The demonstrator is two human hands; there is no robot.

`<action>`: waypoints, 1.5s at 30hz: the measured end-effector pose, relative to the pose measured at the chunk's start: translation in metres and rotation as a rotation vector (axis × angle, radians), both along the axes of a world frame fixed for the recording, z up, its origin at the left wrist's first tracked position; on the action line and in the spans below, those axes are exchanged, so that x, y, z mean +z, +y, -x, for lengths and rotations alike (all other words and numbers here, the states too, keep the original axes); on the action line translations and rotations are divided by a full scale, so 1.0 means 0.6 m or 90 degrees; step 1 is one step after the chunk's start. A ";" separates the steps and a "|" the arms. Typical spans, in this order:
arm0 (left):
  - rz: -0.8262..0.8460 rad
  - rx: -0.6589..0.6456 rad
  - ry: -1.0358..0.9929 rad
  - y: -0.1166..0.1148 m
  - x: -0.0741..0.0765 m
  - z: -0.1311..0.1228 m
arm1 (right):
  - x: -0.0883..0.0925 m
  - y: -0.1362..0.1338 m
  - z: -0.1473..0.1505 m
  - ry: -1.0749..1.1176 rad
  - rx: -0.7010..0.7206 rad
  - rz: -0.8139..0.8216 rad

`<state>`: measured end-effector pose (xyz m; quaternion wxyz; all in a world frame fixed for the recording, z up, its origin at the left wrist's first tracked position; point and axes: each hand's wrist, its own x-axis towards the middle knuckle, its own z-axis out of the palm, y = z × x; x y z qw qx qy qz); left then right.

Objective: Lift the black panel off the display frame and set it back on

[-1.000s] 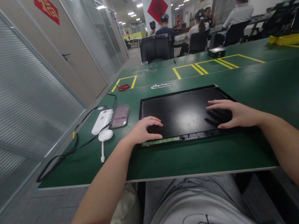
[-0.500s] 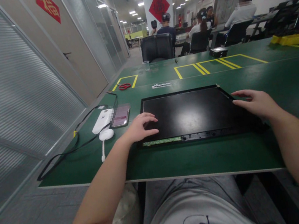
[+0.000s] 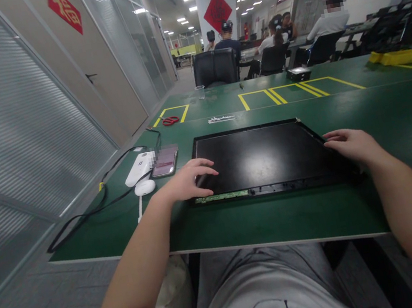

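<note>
Screen (image 3: 262, 154) is lying flat on the table (image 3: 274, 221), near side. We're holding the left hand (image 3: 190, 180) open over its left edge, right hand (image 3: 354, 145) at its right edge; can't tell if it's gripping. We should be handling by edges, off the green circuit strip (image 3: 223, 196).

I have my left hand (image 3: 189, 181) spread, its thumb (image 3: 204, 193) parted from the fingers (image 3: 202, 162), forearm (image 3: 145, 249) trailing behind; opposite, my right hand (image 3: 358, 145) curls inward, its closure hard to judge.
</note>
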<state>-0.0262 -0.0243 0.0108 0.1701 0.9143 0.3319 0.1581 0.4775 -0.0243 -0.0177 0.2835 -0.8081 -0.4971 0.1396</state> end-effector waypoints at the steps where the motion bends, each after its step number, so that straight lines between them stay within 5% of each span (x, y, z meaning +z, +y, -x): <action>1: -0.006 -0.009 0.000 -0.002 0.002 -0.002 | 0.003 -0.002 0.004 0.000 0.001 0.004; 17: -0.100 -0.063 0.040 -0.011 0.010 -0.012 | 0.012 -0.013 0.019 0.004 0.010 0.014; 40: -0.025 -0.048 0.005 -0.011 0.007 -0.010 | 0.015 -0.013 0.020 0.008 0.018 -0.002; 45: -0.047 0.050 -0.032 -0.008 0.008 -0.010 | 0.016 -0.016 0.019 0.022 0.003 -0.009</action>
